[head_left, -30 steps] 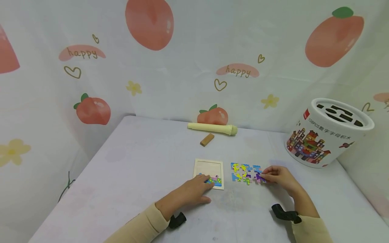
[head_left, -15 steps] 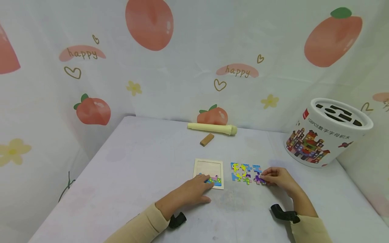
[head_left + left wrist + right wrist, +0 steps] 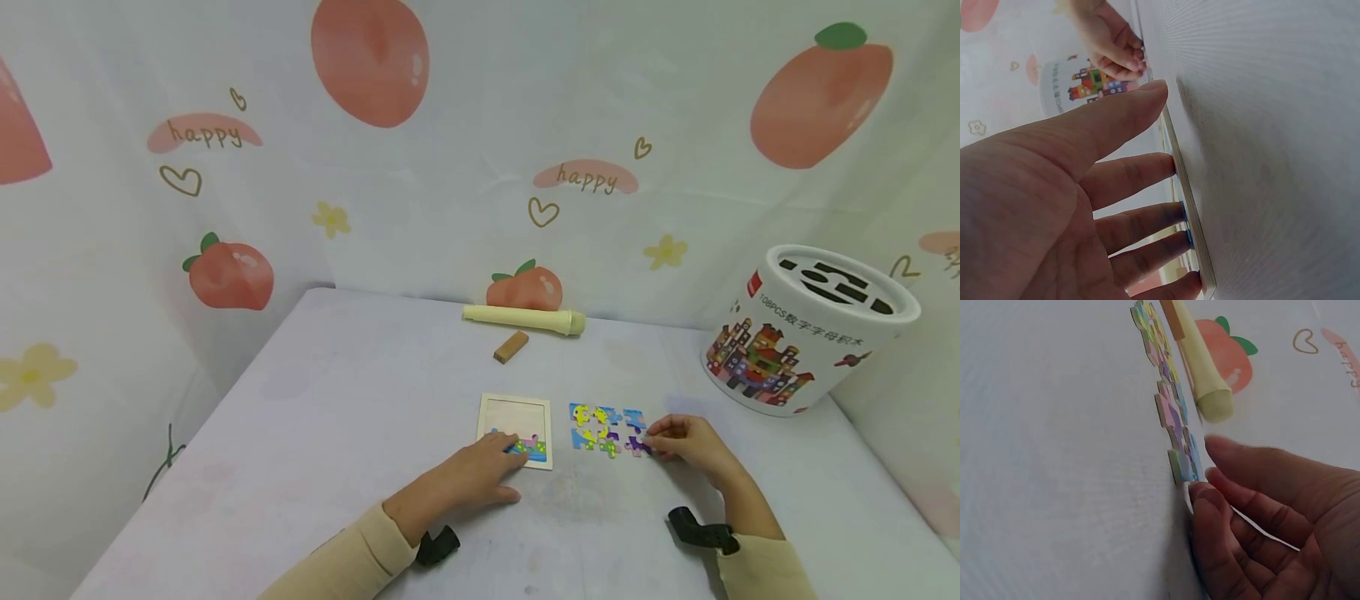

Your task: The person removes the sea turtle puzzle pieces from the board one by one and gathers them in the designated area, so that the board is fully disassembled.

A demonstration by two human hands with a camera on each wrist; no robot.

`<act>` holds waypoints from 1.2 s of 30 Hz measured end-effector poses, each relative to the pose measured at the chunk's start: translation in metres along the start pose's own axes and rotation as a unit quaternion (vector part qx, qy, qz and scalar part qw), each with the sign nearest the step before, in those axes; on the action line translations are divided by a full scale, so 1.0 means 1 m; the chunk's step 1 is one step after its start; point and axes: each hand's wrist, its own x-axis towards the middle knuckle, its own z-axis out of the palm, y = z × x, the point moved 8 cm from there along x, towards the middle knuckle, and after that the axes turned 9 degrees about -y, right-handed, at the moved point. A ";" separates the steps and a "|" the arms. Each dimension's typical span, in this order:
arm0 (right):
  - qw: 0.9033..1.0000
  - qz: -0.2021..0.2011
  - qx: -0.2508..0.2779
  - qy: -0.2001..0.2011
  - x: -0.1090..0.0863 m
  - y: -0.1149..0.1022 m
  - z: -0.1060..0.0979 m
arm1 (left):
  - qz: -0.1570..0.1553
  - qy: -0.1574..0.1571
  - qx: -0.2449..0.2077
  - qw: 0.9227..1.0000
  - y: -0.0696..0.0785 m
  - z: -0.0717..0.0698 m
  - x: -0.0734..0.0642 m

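A small wooden puzzle tray (image 3: 513, 396) lies mid-table, its lower part filled with colorful pieces. My left hand (image 3: 483, 467) rests on its lower left with fingers spread; in the left wrist view the fingertips (image 3: 1166, 165) press along the tray edge and the thumb stands apart. Right of the tray, several loose jigsaw pieces (image 3: 587, 436) in yellow, blue and purple lie in rows. At their right end my right hand (image 3: 693, 442) touches a purple puzzle piece (image 3: 637, 444). In the right wrist view its thumb stays apart from the finger (image 3: 1207, 519) at that end.
Behind the tray lie a brown wooden block (image 3: 512, 347) and a pale yellow toy microphone (image 3: 521, 317). A large white block bucket (image 3: 780, 333) stands at the back right. A printed cloth (image 3: 420, 200) hangs behind the table (image 3: 360, 400).
The right fingers have shifted slightly at the right end of the pieces, and the purple piece lies a little differently under them. The left hand and tray have stayed put.
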 end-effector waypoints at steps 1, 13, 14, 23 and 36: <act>1.000 -0.005 -0.003 -0.004 -0.001 -0.001 0.000 | 0.000 0.000 0.000 1.000 0.000 0.000 0.000; 0.996 -0.055 -0.062 -0.041 -0.004 -0.004 0.003 | -0.002 0.001 -0.001 1.000 0.001 0.000 -0.001; 0.996 -0.054 -0.062 -0.041 -0.004 -0.004 0.003 | -0.002 0.001 -0.001 1.000 0.001 0.000 -0.001; 0.995 -0.059 -0.073 -0.037 -0.003 -0.005 0.003 | -0.001 0.000 0.004 1.000 0.000 0.001 0.000; 0.995 -0.062 -0.075 -0.039 -0.004 -0.007 0.003 | 0.000 0.003 0.005 1.000 0.001 0.000 -0.001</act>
